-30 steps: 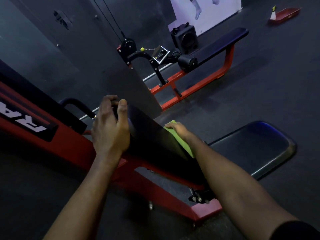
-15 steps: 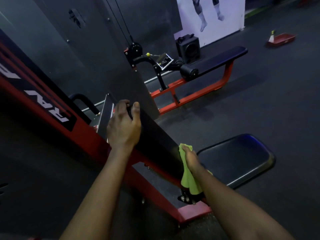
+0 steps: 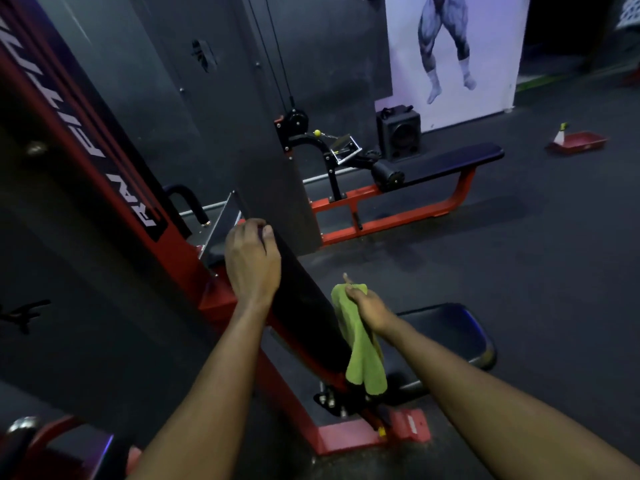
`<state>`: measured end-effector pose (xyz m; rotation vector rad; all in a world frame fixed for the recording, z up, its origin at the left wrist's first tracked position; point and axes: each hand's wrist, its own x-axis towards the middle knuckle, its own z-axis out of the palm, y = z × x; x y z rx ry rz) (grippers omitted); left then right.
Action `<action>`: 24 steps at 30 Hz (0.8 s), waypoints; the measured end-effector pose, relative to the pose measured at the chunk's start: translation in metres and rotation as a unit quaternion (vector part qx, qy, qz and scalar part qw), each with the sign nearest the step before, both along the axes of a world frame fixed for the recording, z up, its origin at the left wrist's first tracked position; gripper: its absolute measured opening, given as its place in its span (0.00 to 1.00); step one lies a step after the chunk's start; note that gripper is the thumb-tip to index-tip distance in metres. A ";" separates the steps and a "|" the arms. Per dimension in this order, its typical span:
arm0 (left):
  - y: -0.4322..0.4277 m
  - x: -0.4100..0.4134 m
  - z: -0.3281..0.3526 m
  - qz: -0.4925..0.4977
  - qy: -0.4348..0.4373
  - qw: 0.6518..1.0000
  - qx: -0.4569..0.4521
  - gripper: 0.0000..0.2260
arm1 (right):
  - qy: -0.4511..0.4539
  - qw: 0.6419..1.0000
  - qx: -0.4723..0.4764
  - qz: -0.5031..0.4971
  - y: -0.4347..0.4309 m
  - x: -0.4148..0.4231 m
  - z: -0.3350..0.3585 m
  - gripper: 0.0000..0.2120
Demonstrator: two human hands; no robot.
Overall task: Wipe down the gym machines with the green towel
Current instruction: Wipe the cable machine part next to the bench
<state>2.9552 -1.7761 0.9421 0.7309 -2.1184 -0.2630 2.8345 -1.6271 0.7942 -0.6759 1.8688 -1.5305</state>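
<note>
- towel (image 3: 365,358): plain lime green
- machine frame (image 3: 349,439): red, with a black strip lettered white
- back pad (image 3: 298,292) and seat pad (image 3: 446,330): black
- tray (image 3: 581,142), upper right: red

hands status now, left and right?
Left hand: grips the top edge of the black back pad.
Right hand: holds the green towel, which hangs down from the fist.

The back pad (image 3: 301,299) hides fingers of the left hand (image 3: 251,261).
</note>
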 end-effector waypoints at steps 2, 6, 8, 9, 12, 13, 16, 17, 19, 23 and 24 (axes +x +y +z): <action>0.030 -0.008 -0.007 0.022 0.030 0.998 -0.043 0.08 | 0.048 0.998 0.026 0.036 0.029 -0.023 0.010 0.22; 0.082 -0.028 -0.017 0.041 0.065 0.996 -0.041 0.06 | 0.008 0.998 0.003 0.064 0.071 -0.067 0.029 0.15; 0.102 -0.041 -0.022 0.021 0.059 0.998 0.018 0.07 | -0.020 0.998 -0.019 0.059 0.086 -0.086 0.034 0.12; 0.108 -0.049 -0.025 0.005 0.043 0.998 0.044 0.09 | -0.037 0.997 -0.034 0.062 0.095 -0.096 0.038 0.12; 0.109 -0.074 -0.038 -0.067 -0.044 0.990 0.114 0.14 | -0.072 0.990 -0.068 0.101 0.112 -0.123 0.048 0.15; 0.110 -0.086 -0.044 -0.102 -0.087 0.981 0.141 0.17 | -0.081 0.987 -0.076 0.117 0.117 -0.135 0.051 0.16; 0.110 -0.128 -0.065 -0.188 -0.206 0.929 0.241 0.28 | -0.112 0.977 -0.087 0.159 0.117 -0.174 0.054 0.21; 0.109 -0.139 -0.073 -0.199 -0.239 0.911 0.272 0.29 | -0.126 0.975 -0.089 0.161 0.116 -0.185 0.056 0.22; 0.101 -0.163 -0.084 -0.200 -0.292 0.886 0.299 0.21 | -0.157 0.971 -0.090 0.154 0.109 -0.214 0.056 0.21; 0.082 -0.200 -0.089 -0.177 -0.337 0.871 0.309 0.11 | -0.198 0.968 -0.053 0.143 0.094 -0.270 0.055 0.18; 0.077 -0.213 -0.089 -0.165 -0.337 0.872 0.315 0.10 | -0.200 0.967 -0.040 0.155 0.088 -0.288 0.055 0.18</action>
